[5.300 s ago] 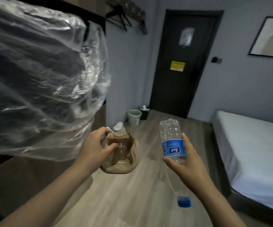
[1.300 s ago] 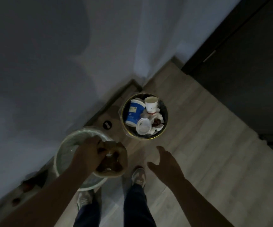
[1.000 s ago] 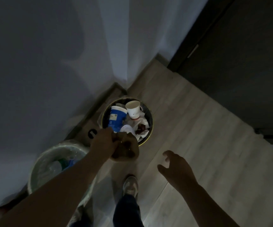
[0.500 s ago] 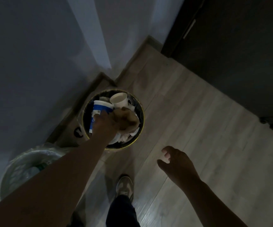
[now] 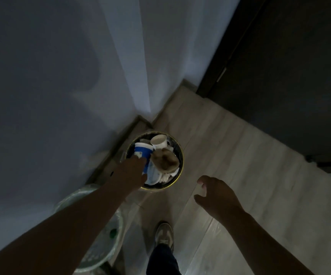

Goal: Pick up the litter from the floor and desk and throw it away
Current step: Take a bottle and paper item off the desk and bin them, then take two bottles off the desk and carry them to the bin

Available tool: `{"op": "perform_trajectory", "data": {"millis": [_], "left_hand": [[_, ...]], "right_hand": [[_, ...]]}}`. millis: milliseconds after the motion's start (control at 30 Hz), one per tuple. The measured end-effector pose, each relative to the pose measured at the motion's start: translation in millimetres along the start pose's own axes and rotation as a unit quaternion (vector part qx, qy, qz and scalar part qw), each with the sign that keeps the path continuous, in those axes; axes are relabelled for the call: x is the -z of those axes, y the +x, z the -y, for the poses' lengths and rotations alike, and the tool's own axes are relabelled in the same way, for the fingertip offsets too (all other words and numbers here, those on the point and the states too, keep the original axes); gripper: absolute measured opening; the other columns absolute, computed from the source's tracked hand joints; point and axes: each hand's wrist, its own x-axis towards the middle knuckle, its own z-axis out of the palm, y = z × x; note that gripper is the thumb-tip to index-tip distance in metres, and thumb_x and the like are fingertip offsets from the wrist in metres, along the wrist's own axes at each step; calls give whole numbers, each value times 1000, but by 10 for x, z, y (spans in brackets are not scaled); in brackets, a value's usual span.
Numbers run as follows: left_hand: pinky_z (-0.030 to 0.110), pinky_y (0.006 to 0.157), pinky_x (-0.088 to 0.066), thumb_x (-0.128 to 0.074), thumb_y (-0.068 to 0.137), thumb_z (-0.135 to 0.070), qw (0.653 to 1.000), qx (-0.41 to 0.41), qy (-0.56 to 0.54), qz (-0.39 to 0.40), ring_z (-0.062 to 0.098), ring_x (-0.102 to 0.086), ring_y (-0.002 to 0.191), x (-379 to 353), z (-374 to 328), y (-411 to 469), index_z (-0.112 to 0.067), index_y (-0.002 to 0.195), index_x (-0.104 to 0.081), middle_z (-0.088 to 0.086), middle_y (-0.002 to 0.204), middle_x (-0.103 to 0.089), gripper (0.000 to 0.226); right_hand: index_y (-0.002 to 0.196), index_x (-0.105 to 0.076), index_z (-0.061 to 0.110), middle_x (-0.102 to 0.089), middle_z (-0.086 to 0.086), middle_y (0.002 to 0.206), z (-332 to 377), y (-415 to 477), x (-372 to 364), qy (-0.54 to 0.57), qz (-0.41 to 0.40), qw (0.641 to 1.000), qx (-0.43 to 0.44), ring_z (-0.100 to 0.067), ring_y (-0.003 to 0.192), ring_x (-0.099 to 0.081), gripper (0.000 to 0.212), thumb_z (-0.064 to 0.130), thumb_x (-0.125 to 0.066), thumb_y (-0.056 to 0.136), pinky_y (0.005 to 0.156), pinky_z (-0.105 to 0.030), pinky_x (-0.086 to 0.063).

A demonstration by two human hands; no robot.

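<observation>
Floor (image 5: 240,155) corner: crumpled brown tray (image 5: 165,160) is seen in full wastebasket (image 5: 182,163), just beside empty left hand (image 5: 130,172); right hand (image 5: 214,193) is held loose, empty, over bare boards.

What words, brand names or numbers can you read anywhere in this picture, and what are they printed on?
No text is legible.
Blue cup in the small bin: pale label patch, too blurred to read.
White cup beside it: no print visible.
Dark mark left of the bin: too small to read.
</observation>
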Motion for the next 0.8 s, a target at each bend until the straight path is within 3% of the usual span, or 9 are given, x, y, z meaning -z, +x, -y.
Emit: {"op": "perform_trajectory", "data": {"millis": [67, 167, 300, 467, 600, 800], "left_hand": [[24, 85, -39, -52, 93, -28, 1000, -18, 6, 15, 22, -56, 115, 356, -59, -321, -13, 128, -49, 5, 124, -56, 38], [24, 82, -48, -56, 85, -26, 992, -112, 24, -51, 23, -64, 103, 1008, -116, -829, -6, 118, -61, 12, 113, -64, 39], [28, 92, -40, -58, 88, -35, 990, -108, 69, -54, 21, -54, 112, 1996, -156, -1638, -15, 125, -53, 6, 121, -55, 42], [16, 100, -32, -55, 92, -39, 970, -166, 75, -159, 10, -49, 119, 3224, -203, -2771, -21, 137, -45, -4, 134, -50, 49], [19, 103, -33, -54, 92, -41, 936, -180, 113, -282, 10, -49, 120, 4266, -410, -3770, -22, 139, -44, -5, 134, -50, 51], [14, 96, -32, -51, 92, -46, 855, -130, 180, -469, 7, -50, 118, 5340, -682, -5271, -29, 137, -44, -10, 133, -50, 49]], "right_hand": [[133, -46, 25, -55, 2, 126, 187, -263, 210, -15, -13, 1000, 9, -14, 117, -52, 50, 35, -60, 87, 95, -25, -43], [130, -48, 25, -56, 1, 125, 517, -750, 622, -23, -65, 997, 36, -15, 116, -52, 46, 36, -61, 87, 94, -25, -41], [132, -51, 26, -56, 4, 129, 1018, -1553, 1248, -26, -149, 984, 90, -12, 116, -53, 50, 39, -64, 85, 94, -21, -37], [132, -51, 30, -58, 9, 127, 1695, -2702, 2109, -38, -259, 947, 184, -6, 111, -54, 51, 37, -68, 84, 88, -11, -35], [132, -51, 32, -57, 13, 122, 2251, -3628, 2811, -53, -332, 903, 268, -1, 103, -53, 49, 39, -67, 86, 86, -9, -38], [128, -53, 36, -55, 21, 114, 3008, -4822, 3726, -62, -432, 793, 424, 5, 99, -49, 45, 42, -66, 85, 87, -10, -39]]}}
